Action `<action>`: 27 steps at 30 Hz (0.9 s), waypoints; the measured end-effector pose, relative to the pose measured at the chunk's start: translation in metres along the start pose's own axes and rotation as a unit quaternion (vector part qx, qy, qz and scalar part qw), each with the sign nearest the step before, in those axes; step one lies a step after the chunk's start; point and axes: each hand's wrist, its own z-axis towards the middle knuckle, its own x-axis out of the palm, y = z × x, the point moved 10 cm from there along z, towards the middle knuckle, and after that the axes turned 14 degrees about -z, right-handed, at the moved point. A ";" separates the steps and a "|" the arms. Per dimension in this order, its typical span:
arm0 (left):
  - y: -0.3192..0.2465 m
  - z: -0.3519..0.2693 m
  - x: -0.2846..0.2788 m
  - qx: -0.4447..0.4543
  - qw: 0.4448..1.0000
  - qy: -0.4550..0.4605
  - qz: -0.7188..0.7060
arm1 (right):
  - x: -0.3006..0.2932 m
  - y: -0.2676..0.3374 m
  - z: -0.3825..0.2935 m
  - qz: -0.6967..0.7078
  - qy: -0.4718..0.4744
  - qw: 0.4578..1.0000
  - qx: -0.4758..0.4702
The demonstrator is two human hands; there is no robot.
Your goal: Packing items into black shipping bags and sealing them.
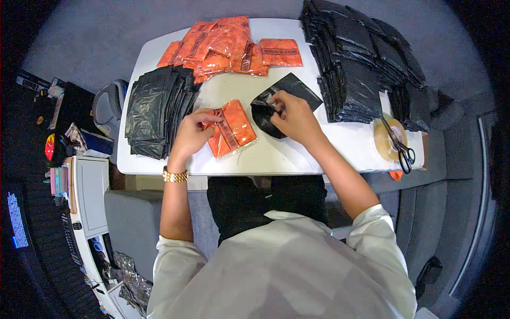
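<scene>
My left hand (pixel 196 131) grips the left edge of an orange packet in clear plastic film (pixel 235 129), which bears dark printing and lies near the table's front edge. To its right, my right hand (pixel 293 115) pinches a black plastic bag (pixel 295 89) by its side, with the fingers at what looks like its mouth. The bag lies slanted on the table, apart from the packet. Beside my left hand stands a fanned stack of flat black plastic bags (pixel 149 113). Beyond both hands is a heap of similar orange packets (pixel 215 46), with one packet (pixel 281 52) at its right.
Large piles of black plastic packages (pixel 350 60) cover the right side of the white table (pixel 275 159). A roll of clear tape (pixel 380 137) lies at the front right, with black-handled scissors (pixel 404 153) across it, their handles reaching the edge. A grey sofa (pixel 426 207) stands at right.
</scene>
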 end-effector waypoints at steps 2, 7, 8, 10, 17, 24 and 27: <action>-0.001 -0.009 0.007 0.023 0.999 -0.024 0.001 | 0.001 -0.003 -0.001 0.005 0.014 1.000 0.005; -0.052 -0.049 0.020 0.209 0.959 -0.065 0.179 | -0.002 -0.006 0.001 0.026 0.049 0.997 0.059; -0.048 -0.051 0.024 0.188 0.966 -0.046 0.171 | -0.002 -0.008 0.001 0.024 0.048 0.997 0.061; -0.052 -0.059 0.028 0.198 0.961 -0.058 0.185 | -0.001 -0.003 0.003 0.018 0.041 0.998 0.040; -0.073 -0.052 0.028 0.240 0.927 -0.111 0.266 | 0.006 -0.005 0.003 0.020 0.059 0.997 0.035; -0.026 0.002 0.032 0.014 0.993 0.007 0.114 | 0.012 -0.003 0.005 0.014 0.067 0.997 0.022; -0.022 0.004 0.031 -0.035 0.997 0.042 0.052 | 0.014 -0.005 0.005 0.015 0.061 0.998 0.009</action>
